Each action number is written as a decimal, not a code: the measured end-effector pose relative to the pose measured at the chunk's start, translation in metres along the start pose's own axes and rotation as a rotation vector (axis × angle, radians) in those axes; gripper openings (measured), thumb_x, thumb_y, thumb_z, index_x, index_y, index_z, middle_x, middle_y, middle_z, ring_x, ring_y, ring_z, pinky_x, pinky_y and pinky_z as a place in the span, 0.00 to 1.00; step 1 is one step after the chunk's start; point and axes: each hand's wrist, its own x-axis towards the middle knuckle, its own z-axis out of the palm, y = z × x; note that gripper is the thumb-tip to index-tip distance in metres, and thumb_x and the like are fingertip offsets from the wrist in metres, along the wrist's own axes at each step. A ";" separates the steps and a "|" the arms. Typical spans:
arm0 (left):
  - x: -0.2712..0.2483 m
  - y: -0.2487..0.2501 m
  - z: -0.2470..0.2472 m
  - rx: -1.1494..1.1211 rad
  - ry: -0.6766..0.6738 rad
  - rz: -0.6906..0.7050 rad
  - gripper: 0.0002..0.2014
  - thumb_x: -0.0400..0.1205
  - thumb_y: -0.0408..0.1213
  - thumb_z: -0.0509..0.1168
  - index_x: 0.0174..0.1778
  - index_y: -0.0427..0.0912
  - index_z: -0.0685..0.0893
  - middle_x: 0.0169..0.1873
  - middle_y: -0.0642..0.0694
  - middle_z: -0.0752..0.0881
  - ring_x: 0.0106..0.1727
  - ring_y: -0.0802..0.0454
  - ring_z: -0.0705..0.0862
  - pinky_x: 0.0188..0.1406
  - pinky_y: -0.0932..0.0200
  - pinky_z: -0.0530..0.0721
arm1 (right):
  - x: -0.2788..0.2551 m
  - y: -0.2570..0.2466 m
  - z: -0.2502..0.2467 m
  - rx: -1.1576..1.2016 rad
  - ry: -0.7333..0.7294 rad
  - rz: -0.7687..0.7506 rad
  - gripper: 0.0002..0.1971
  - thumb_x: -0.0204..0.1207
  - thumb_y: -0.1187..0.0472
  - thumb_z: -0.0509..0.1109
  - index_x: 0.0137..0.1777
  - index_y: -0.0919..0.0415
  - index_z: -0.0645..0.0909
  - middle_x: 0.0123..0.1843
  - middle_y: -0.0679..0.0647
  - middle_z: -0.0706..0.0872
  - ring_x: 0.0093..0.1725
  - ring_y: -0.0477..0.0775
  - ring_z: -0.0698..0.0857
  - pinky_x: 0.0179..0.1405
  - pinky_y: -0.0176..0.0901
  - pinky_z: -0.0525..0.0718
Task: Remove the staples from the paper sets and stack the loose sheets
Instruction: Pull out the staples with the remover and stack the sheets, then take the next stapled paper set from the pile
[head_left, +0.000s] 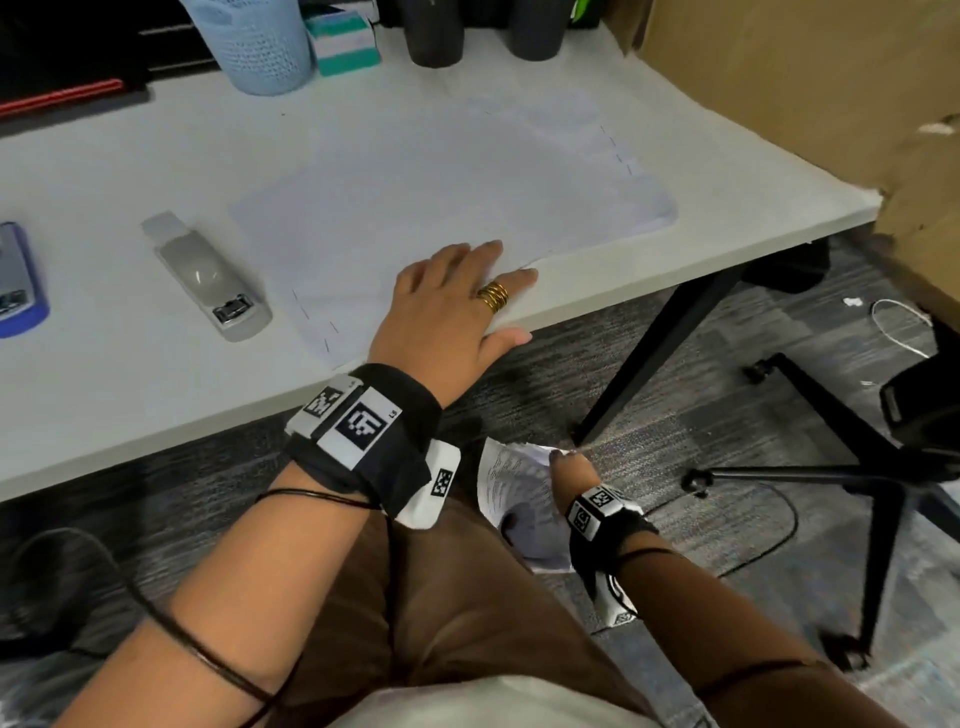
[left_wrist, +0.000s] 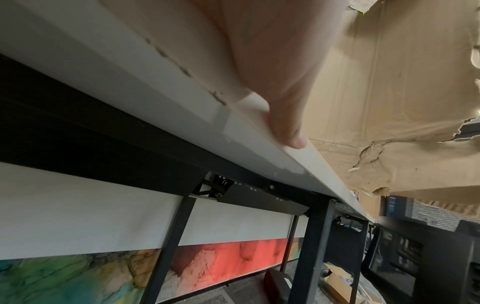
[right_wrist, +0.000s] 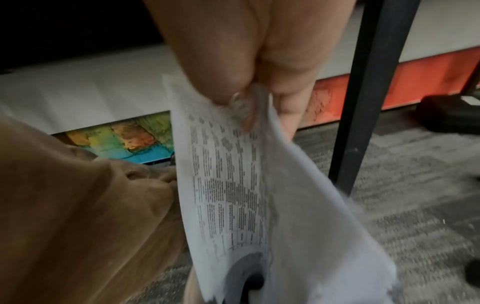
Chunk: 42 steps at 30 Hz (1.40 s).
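Several stapled paper sets (head_left: 447, 192) lie fanned, blank side up, across the white table (head_left: 130, 395). My left hand (head_left: 457, 291) lies flat on their near corner with fingers straight; its thumb (left_wrist: 288, 127) hangs over the table edge (left_wrist: 324, 174). Below the table, beside my knee, my right hand (head_left: 569, 467) pinches the top of a printed paper set (head_left: 514, 499) between thumb and fingers (right_wrist: 233, 90). The printed paper set (right_wrist: 246, 195) hangs down curled, its lower edge ragged. Staples show as short dark marks near the fanned sets' corners.
A grey stapler (head_left: 208, 275) lies left of the papers, a blue one (head_left: 15, 280) at the far left edge. A blue cup (head_left: 254, 41), a teal box (head_left: 345, 44) and dark cylinders (head_left: 434, 31) stand at the back. Cardboard (head_left: 805, 88) flanks the right. A black table leg (right_wrist: 369, 92) and a chair base (head_left: 857, 467) stand on the carpet.
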 end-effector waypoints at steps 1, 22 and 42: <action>0.000 0.000 0.000 0.002 -0.007 0.005 0.28 0.82 0.60 0.51 0.79 0.60 0.60 0.80 0.49 0.59 0.79 0.44 0.57 0.73 0.46 0.55 | 0.000 0.001 0.011 0.026 0.008 -0.036 0.24 0.78 0.61 0.59 0.75 0.59 0.66 0.70 0.60 0.78 0.70 0.60 0.77 0.70 0.49 0.72; -0.013 0.006 -0.015 -0.012 0.056 -0.213 0.32 0.74 0.71 0.55 0.72 0.62 0.72 0.59 0.55 0.76 0.62 0.51 0.70 0.58 0.52 0.57 | -0.079 -0.046 -0.200 0.530 1.276 -0.179 0.13 0.76 0.56 0.64 0.52 0.65 0.82 0.53 0.62 0.81 0.53 0.62 0.77 0.50 0.40 0.69; -0.022 -0.018 -0.018 -0.422 0.023 -0.124 0.19 0.85 0.51 0.56 0.71 0.54 0.76 0.62 0.53 0.77 0.66 0.52 0.70 0.66 0.55 0.62 | -0.090 -0.071 -0.256 0.864 0.913 -0.097 0.21 0.78 0.78 0.58 0.70 0.66 0.72 0.61 0.66 0.82 0.54 0.51 0.79 0.44 0.21 0.67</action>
